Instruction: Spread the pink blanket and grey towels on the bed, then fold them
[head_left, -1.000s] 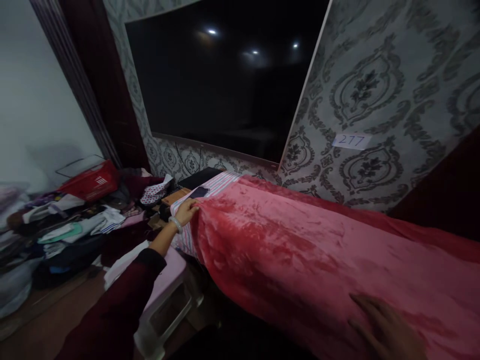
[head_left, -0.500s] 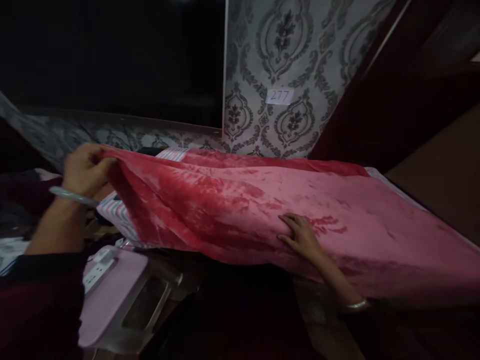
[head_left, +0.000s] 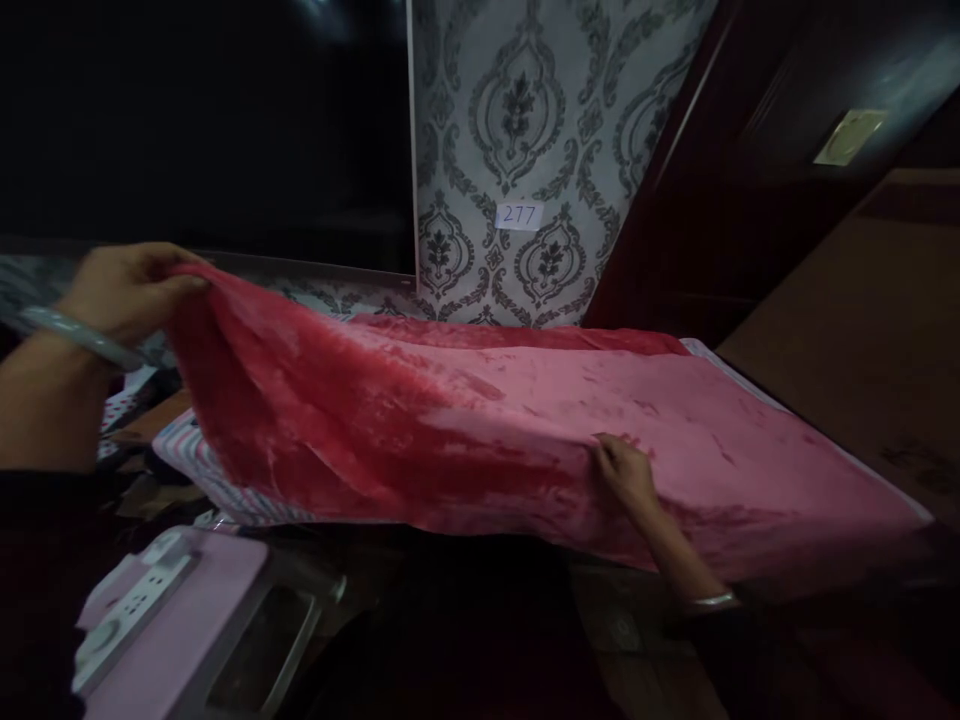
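Note:
A red and pink plush blanket (head_left: pixel 450 430) lies spread over a long, low surface, its left end pulled up off it. My left hand (head_left: pixel 127 290), a pale bangle at the wrist, pinches the raised left corner between thumb and fingers. Near the middle of the front side, my right hand (head_left: pixel 626 475) is closed on the blanket, tugging a small fold up. Under the lifted end shows a striped cloth (head_left: pixel 202 460). The far side of the blanket is folded over in darker red.
At the lower left a pink stool (head_left: pixel 202 590) carries a white power strip (head_left: pixel 135 620). Behind the blanket are a large dark screen (head_left: pixel 210 130) and patterned wallpaper with a paper label (head_left: pixel 519 215) reading 277. A brown panel (head_left: pixel 847 320) stands at the right.
My left hand has moved left and up, lifting the blanket's corner higher. My right hand, formerly lying with fingers apart on the blanket, has closed on a fold of it. The view has shifted right.

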